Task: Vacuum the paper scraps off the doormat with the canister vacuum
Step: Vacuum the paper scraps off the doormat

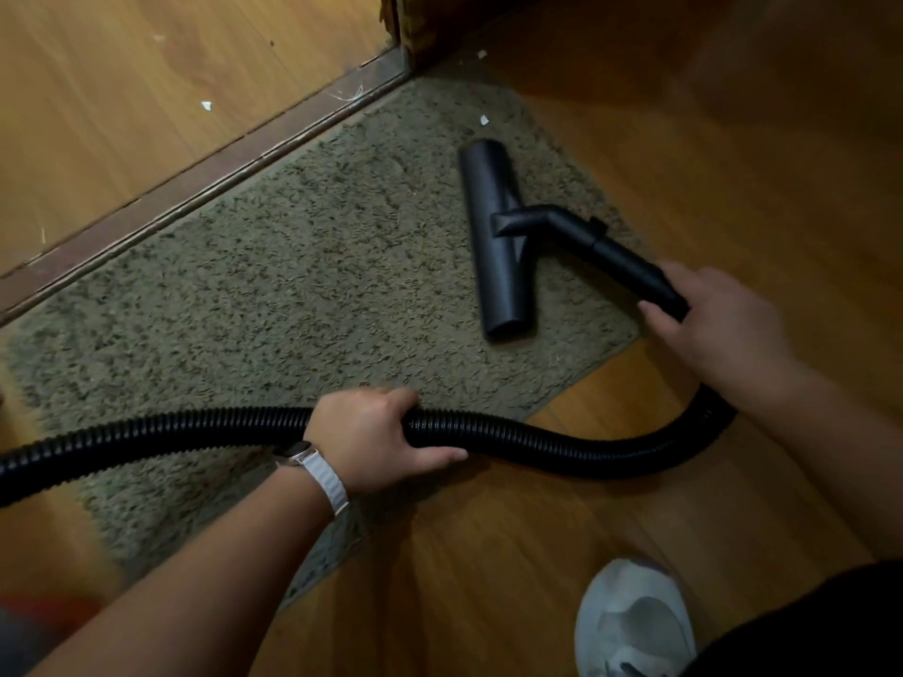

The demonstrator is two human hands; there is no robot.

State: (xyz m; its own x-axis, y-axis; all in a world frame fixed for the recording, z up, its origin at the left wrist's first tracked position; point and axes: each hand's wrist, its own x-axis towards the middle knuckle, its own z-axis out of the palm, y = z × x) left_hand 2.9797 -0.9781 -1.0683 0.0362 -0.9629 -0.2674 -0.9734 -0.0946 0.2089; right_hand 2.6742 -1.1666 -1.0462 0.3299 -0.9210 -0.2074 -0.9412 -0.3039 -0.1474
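**Doormat.** The doormat [293, 285] lies on a wood floor [537, 554]. Its far edge runs along a dark threshold strip [195, 183].

**Nozzle.** The nozzle [496, 237], a black T-shaped head, rests flat on the doormat near its right edge. A rigid tube [625, 259] runs from the nozzle's neck out past that edge.

**Right hand.** The right hand [718, 320] sits just off the doormat's right edge. Its grip is clamped on the rear end of the tube, with fingers and thumb curled round it.

**Left hand.** The left hand [376, 437] sits over the doormat's near edge. Its grip is clamped on the ribbed hose [562, 447], fingers over the top and thumb along the near side. A watch [300, 454] on a white band is on the wrist.

**Hose.** From the right hand, the hose loops over the floor beside the doormat's near right corner. It passes through the left hand and crosses the doormat's near part to the left frame edge.

**Paper.**
- A first scrap [483, 120] lies on the doormat near its far right corner, apart from the nozzle's far end.
- A second scrap [481, 54] lies on the floor beyond that corner.
- A third scrap [206, 106] lies on the floor beyond the threshold strip.

**Shoe.** A pale shoe [635, 623] stands on the floor, well apart from the doormat's near edge.
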